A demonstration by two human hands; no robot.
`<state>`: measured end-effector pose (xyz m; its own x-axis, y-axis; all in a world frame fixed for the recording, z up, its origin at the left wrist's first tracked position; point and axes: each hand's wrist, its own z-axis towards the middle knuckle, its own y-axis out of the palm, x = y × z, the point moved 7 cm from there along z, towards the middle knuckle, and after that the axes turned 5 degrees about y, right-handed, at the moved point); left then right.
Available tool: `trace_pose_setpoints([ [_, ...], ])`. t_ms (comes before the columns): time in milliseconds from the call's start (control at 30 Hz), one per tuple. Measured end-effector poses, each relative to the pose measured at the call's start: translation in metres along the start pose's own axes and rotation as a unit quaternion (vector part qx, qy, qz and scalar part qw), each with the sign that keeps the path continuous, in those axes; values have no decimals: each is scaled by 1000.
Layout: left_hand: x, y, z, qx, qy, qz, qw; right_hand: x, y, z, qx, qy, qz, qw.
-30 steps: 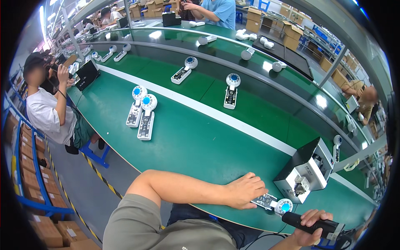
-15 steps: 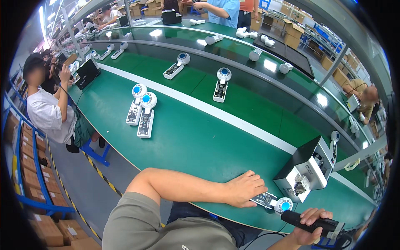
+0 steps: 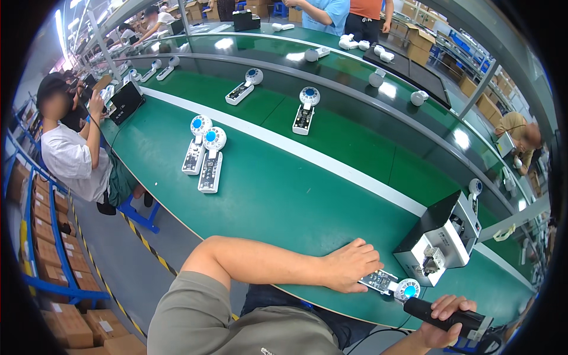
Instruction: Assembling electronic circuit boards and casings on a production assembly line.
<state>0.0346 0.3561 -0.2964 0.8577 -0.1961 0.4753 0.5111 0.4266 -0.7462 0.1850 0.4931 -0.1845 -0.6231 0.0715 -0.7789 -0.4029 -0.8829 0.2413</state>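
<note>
Left hand (image 3: pixel 352 267) clasps a white plastic paddle-shaped device (image 3: pixel 391 286), circuit board (image 3: pixel 377 279) inside, between four and five o'clock on the green worktop (image 3: pixel 266 207); right hand (image 3: pixel 445 320) grips a black cylindrical tool (image 3: pixel 419 308) beside it! Eight o'clock: brown cardboard boxes (image 3: pixel 68 327), contents hidden.

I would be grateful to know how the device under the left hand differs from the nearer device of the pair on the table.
The held device is under the left hand; the nearer paired device is untouched. The held device's round head points toward the right hand; the nearer paired device's points toward the green conveyor. Both show a white housing, an exposed circuit board and a blue-centred head.
</note>
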Motion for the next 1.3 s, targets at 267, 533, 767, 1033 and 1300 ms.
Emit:
trace_pose_setpoints([
  [267, -2, 2, 0, 16, 10, 3, 1000, -2, 6, 3, 6, 10, 8, 1000],
  [533, 3, 9, 5, -7, 12, -13, 1000, -13, 5, 4, -6, 4, -21, 1000],
  [767, -7, 7, 2, -18, -12, 36, 999, 7, 18, 19, -39, 9, -2, 999],
  [1033, -4, 10, 9, -23, -9, 13, 1000, 26, 10, 15, -60, 36, 2, 998],
  [1300, -3, 11, 8, -23, -14, 11, 1000, 34, 11, 10, -58, 48, 11, 997],
])
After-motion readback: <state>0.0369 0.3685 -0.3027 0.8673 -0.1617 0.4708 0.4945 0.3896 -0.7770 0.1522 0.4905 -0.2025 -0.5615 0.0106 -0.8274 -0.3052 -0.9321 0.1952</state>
